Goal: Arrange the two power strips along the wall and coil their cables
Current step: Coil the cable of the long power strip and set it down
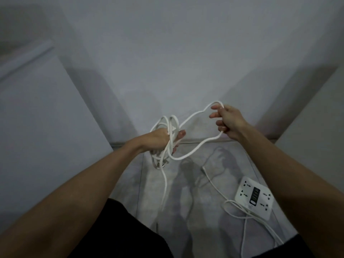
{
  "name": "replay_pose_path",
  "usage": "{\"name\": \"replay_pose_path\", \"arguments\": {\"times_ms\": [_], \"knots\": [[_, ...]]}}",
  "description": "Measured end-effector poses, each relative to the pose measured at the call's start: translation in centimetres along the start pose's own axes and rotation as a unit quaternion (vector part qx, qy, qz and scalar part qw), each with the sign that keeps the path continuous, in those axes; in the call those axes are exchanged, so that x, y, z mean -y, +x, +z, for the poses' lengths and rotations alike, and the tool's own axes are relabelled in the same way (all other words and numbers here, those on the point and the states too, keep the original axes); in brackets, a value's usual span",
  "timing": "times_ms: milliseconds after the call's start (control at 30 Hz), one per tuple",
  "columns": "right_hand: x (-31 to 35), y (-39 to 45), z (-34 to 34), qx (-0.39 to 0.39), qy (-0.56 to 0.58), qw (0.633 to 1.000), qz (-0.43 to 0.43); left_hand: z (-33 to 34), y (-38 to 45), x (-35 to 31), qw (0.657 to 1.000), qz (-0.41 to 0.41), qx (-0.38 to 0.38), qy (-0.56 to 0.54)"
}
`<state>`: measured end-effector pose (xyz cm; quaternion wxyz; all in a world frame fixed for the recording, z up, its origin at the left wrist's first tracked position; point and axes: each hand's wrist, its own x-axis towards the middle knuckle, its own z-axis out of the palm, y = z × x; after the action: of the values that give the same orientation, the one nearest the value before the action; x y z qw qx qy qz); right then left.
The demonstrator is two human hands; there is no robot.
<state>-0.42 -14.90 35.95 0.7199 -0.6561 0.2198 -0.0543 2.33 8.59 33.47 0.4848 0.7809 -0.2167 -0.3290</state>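
Note:
My left hand [160,139] is closed around a bundle of white cable loops [168,123], held in the air in front of the wall. A free loop of the same white cable [193,115] runs across to my right hand [226,119], which pinches it at the top and again lower down. One strand hangs from the bundle down toward my lap. A white square power strip [254,197] with several sockets and a dark centre panel lies on the floor at lower right, its own thin cable [240,213] sprawled loosely around it. I see only this one strip.
The grey wall [167,53] meets the pale floor [186,183] along a baseboard just beyond my hands. A white panel [37,118] stands at the left and another white surface [316,127] at the right, leaving a narrow floor strip between them. My dark shorts fill the bottom edge.

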Motion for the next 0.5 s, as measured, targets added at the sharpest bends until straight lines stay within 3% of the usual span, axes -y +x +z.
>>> {"name": "replay_pose_path", "arguments": {"times_ms": [167,333,400,500], "knots": [[-1.2,0.8,-1.5,-0.041,-0.034,0.999,-0.003,-1.3,0.9,0.3,0.994,-0.031,-0.083,0.056],[-2.1,1.1,-2.0,-0.038,-0.016,0.999,0.002,-0.2,0.9,-1.0,0.997,-0.053,-0.048,0.033],[-2.4,1.0,-2.1,-0.005,0.03,0.999,0.028,0.4,1.0,-1.6,0.997,-0.046,-0.056,-0.028],[-2.6,0.4,-1.6,0.017,0.106,0.993,0.05,0.8,1.5,-2.4,0.979,-0.05,-0.138,-0.14]]}}
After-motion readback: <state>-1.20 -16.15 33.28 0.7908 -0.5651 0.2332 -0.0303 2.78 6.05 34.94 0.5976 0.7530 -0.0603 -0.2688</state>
